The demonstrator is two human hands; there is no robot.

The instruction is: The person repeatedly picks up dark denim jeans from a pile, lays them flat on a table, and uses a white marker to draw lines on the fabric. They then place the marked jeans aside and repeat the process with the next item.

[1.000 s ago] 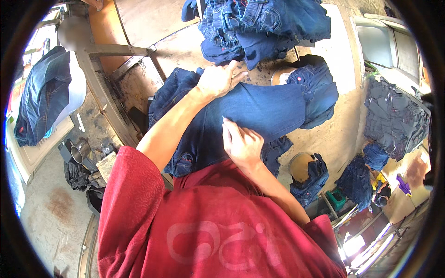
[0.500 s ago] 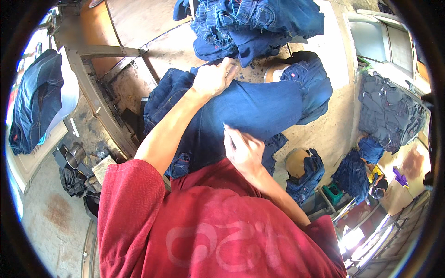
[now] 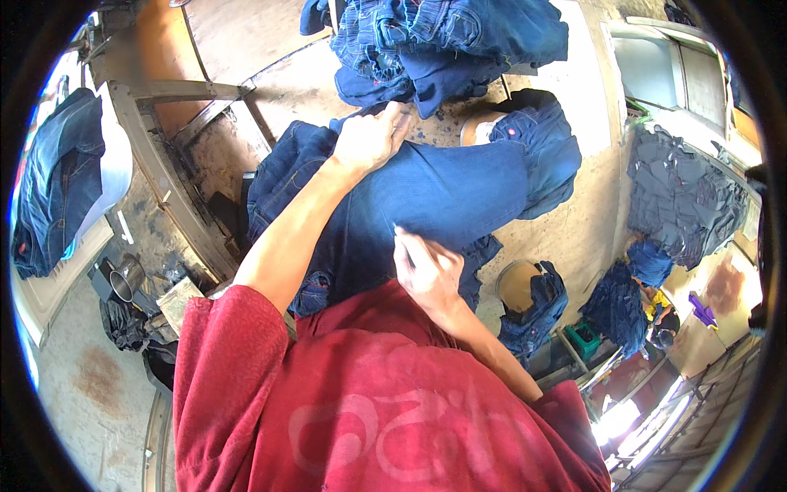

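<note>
Blue denim trousers look part-worked under left hand and right hand, neither grip discernible, twelve o'clock's rumpled denim heap perhaps remaining.

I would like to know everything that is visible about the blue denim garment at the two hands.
The denim garment is blue, with a paler, faded-looking area on a broad, leg-like part. This part lies sideways across the view, fairly smooth with slight creases; toward the left the cloth is darker and bunched. The left hand is on its far edge; the right hand is over its nearer side, contact unclear. Whether its right end joins the crumpled denim there, I cannot tell.
</note>
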